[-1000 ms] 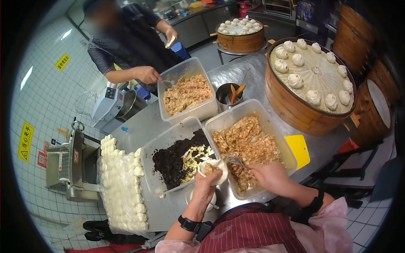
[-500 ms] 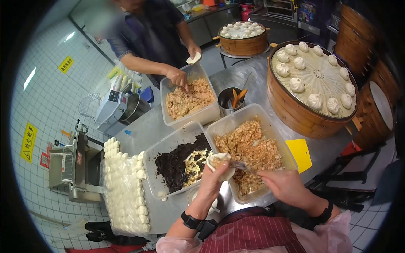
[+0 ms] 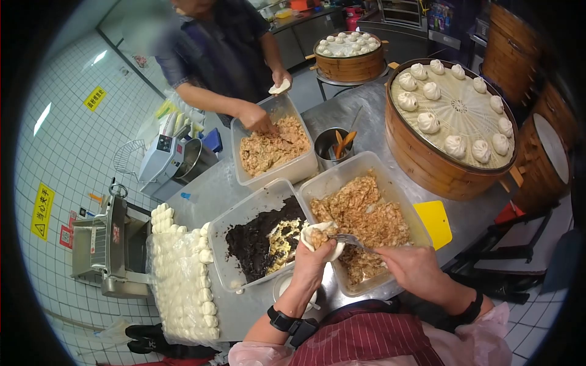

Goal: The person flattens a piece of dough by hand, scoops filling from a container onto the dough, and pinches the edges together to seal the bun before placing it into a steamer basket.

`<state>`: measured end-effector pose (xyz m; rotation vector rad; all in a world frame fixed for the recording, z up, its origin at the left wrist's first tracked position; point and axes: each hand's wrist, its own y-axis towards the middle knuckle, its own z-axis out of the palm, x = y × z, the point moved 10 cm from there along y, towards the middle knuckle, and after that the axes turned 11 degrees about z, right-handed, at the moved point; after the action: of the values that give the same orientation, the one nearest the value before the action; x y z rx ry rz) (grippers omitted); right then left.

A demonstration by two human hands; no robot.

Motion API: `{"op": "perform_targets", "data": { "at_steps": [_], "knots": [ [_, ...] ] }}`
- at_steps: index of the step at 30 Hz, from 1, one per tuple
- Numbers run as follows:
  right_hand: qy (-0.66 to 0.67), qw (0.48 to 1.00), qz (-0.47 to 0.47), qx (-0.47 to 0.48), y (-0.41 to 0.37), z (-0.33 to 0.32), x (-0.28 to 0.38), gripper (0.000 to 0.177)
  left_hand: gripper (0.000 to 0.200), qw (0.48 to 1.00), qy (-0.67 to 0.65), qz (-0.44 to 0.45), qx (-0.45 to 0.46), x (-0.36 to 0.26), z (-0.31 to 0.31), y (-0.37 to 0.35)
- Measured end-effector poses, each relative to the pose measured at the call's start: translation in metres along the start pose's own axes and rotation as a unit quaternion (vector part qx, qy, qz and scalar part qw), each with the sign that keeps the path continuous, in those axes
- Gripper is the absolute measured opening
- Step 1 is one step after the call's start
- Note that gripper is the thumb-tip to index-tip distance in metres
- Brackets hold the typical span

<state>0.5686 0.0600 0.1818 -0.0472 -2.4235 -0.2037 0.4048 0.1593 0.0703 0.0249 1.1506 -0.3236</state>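
Observation:
A white dough wrapper (image 3: 331, 252) with a lump of meat filling on it lies cupped in my left hand (image 3: 312, 259), whose fingers curl round it. My right hand (image 3: 408, 263) grips a metal fork (image 3: 359, 243) by its handle, and the tines touch the filling. Under the fork is a plastic tub of orange-brown meat filling (image 3: 372, 210). To its left a second tub holds dark paste (image 3: 247, 241) and a yellowish crumbly filling (image 3: 285, 238). A small bowl (image 3: 282, 285) is partly hidden behind my left wrist.
Across the metal table (image 3: 210, 177) a co-worker (image 3: 226, 58) reaches into another filling tub (image 3: 274, 149). Round steamers with buns (image 3: 455, 116) stand at right and back. Dough pieces (image 3: 180, 274) lie at left; a yellow scraper (image 3: 434, 224) and utensil pot (image 3: 332, 146) are nearby.
The wrapper in my left hand has folded up more around the filling, and the fork's tines are clearer beside it. The co-worker's hand has gone lower into the far tub.

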Motion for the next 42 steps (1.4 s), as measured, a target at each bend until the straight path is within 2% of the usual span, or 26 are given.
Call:
{"op": "perform_targets", "data": {
  "at_steps": [2,5,9,11,13,20,22,24,26,27,29,32,33,36,40,42],
  "knots": [
    [0.044,0.999,-0.001,-0.023,0.001,-0.006,0.001,0.016,0.040,1.000,0.001,-0.004,0.004,0.000,-0.003,0.000],
    [0.043,0.999,0.029,0.006,0.004,-0.009,-0.002,0.015,0.040,1.000,-0.011,-0.001,0.013,-0.002,-0.008,0.001],
    [0.019,1.000,0.019,-0.007,0.000,-0.006,0.013,0.016,0.037,0.998,-0.040,-0.036,0.041,-0.002,-0.008,-0.002],
    [-0.039,0.999,0.018,-0.018,-0.003,-0.003,0.025,0.016,0.036,0.997,-0.049,-0.043,0.044,-0.005,-0.009,-0.003],
    [-0.041,0.999,0.015,-0.024,-0.005,-0.001,0.037,0.016,0.032,0.989,-0.130,-0.077,0.012,-0.005,-0.013,-0.006],
    [-0.126,0.989,0.045,-0.061,-0.014,0.001,0.055,0.018,0.028,0.988,-0.115,-0.093,0.053,-0.005,-0.026,-0.012],
    [-0.154,0.981,0.068,-0.096,-0.015,-0.002,0.049,0.018,0.028,0.978,-0.115,-0.158,0.077,0.004,-0.026,-0.023],
    [-0.183,0.971,0.090,-0.128,-0.016,-0.008,0.042,0.018,0.029,0.971,-0.136,-0.176,0.083,0.002,-0.024,-0.029],
    [-0.292,0.944,0.115,-0.106,-0.014,-0.002,0.034,0.012,0.029,0.959,-0.172,-0.207,0.091,0.001,-0.025,-0.035],
    [-0.294,0.943,0.113,-0.105,-0.013,0.003,0.028,0.012,0.029,0.955,-0.191,-0.208,0.086,0.002,-0.030,-0.036],
    [-0.384,0.918,0.091,-0.031,-0.008,0.035,0.011,0.006,0.029,0.941,-0.232,-0.235,0.075,-0.001,-0.034,-0.042],
    [-0.409,0.911,0.052,0.006,-0.003,0.072,0.001,0.003,0.028,0.910,-0.300,-0.279,0.062,0.006,-0.045,-0.048],
    [-0.421,0.905,0.062,0.029,-0.001,0.071,0.001,0.005,0.031,0.920,-0.282,-0.266,0.062,0.009,-0.056,-0.046],
    [-0.410,0.904,0.123,0.007,0.005,0.044,0.013,0.004,0.035,0.939,-0.235,-0.244,0.067,0.007,-0.078,-0.043],
    [-0.358,0.927,0.110,-0.016,0.012,0.046,0.030,0.004,0.029,0.931,-0.228,-0.282,0.046,0.007,-0.078,-0.051],
    [-0.374,0.923,0.091,0.032,0.010,0.074,0.023,0.007,0.030,0.942,-0.198,-0.270,0.033,0.007,-0.080,-0.050]
  ]
}}
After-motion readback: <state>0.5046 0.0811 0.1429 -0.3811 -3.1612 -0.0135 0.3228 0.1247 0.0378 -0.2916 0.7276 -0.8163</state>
